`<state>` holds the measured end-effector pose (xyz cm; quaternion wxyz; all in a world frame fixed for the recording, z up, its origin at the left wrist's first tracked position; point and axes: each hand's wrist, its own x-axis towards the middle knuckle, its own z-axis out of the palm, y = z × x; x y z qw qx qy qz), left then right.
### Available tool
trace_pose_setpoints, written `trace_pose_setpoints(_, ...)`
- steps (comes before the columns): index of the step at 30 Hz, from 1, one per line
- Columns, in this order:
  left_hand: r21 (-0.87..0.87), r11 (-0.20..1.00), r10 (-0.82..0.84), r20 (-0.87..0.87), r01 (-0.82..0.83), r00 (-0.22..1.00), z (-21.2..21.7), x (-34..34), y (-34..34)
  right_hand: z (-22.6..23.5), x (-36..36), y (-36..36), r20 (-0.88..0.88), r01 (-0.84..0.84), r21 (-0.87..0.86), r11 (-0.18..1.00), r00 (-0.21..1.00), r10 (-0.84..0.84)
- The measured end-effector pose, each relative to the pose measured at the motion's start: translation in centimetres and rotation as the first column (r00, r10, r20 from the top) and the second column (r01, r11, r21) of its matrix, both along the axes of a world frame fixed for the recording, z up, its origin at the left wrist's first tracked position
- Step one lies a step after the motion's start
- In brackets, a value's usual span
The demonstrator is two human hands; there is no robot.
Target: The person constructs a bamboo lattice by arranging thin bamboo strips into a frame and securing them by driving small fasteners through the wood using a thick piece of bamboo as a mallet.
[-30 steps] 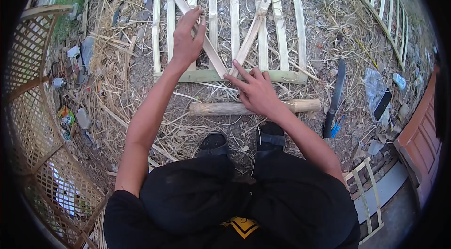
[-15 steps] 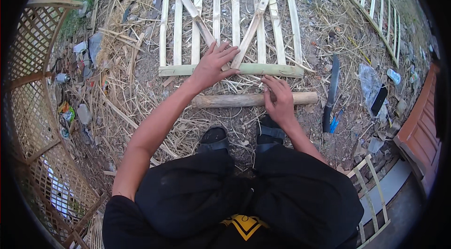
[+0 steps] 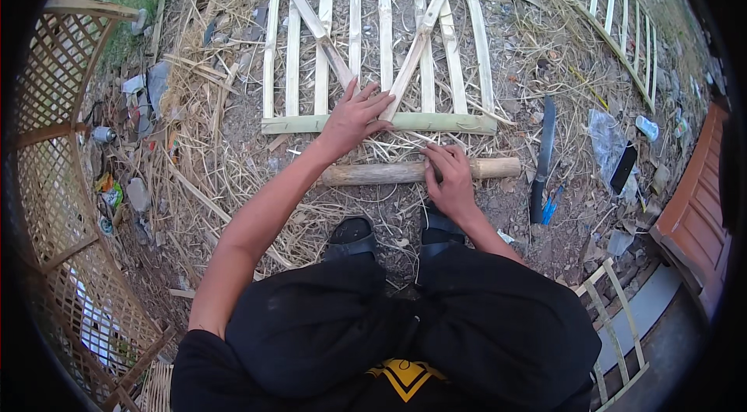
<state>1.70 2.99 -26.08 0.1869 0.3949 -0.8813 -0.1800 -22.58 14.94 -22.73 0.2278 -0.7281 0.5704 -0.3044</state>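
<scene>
A pale bamboo slat panel (image 3: pixel 385 23) lies on the ground before me, with upright strips fixed to a near crosspiece (image 3: pixel 445 123). Two slanting strips form a V: the left slanting strip (image 3: pixel 307 14) and the right slanting strip (image 3: pixel 410 62) come together at the crosspiece. My left hand (image 3: pixel 354 122) lies over that meeting point, fingers spread and pressing down, hiding part of the joint. Nearer to me rests a thick round wooden stick (image 3: pixel 372 174). Over its right part, my right hand (image 3: pixel 451 178) is curled with fingertips and thumb close together; what they hold, if anything, is hidden.
A long dark blade (image 3: pixel 543 155) and a blue-handled tool (image 3: pixel 552 206) lie right of the stick. Another slat panel (image 3: pixel 615 35) is at the far right, a brown wooden panel (image 3: pixel 692 210) at the right edge. A lattice screen (image 3: pixel 58 171) stands left. Straw and shavings litter the ground.
My right hand has drawn slightly left and nearer to me, its fingers curling in more. My left hand stays pressed on the strips. The whole view has shifted a little.
</scene>
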Motion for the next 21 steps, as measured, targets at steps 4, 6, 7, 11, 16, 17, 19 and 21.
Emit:
trace_pose_setpoints(4, -0.032, 0.999, 0.010, 0.003, -0.010, 1.000, -0.21, 0.03, 0.18, -0.11, 0.05, 0.07, 0.014, -0.004, 0.016, 1.000, 1.000, 0.003)
trace_pose_setpoints(6, -0.040, 0.999, 0.016, 0.006, -0.016, 1.000, -0.30, -0.11, 0.16, -0.17, -0.02, 0.02, -0.001, 0.000, 0.013, 1.000, 1.000, 0.000)
trace_pose_setpoints(7, -0.040, 0.999, 0.016, 0.007, -0.016, 1.000, -0.38, -0.06, 0.18, -0.22, 0.05, 0.03, -0.011, -0.001, 0.012, 1.000, 1.000, 0.001)
trace_pose_setpoints(11, 0.001, 1.000, 0.013, 0.016, -0.013, 1.000, -0.32, -0.33, 0.16, -0.42, -0.15, 0.05, -0.025, 0.002, 0.009, 1.000, 1.000, -0.002)
trace_pose_setpoints(16, -0.016, 1.000, 0.027, -0.007, -0.027, 1.000, -0.65, 0.18, 0.36, 0.01, 0.28, -0.08, -0.024, -0.006, 0.013, 1.000, 1.000, 0.006)
trace_pose_setpoints(17, -0.015, 1.000, 0.026, -0.005, -0.026, 1.000, -0.67, 0.09, 0.35, -0.02, 0.22, -0.15, -0.023, -0.004, 0.011, 1.000, 1.000, 0.004)
trace_pose_setpoints(19, -0.015, 1.000, 0.023, -0.004, -0.023, 1.000, -0.66, -0.04, 0.33, -0.14, 0.15, -0.25, -0.042, 0.000, 0.017, 1.000, 0.999, 0.000)
trace_pose_setpoints(21, -0.022, 0.999, 0.024, 0.004, -0.024, 1.000, -0.63, -0.10, 0.35, -0.38, 0.06, -0.23, -0.045, 0.004, 0.013, 1.000, 0.999, -0.003)
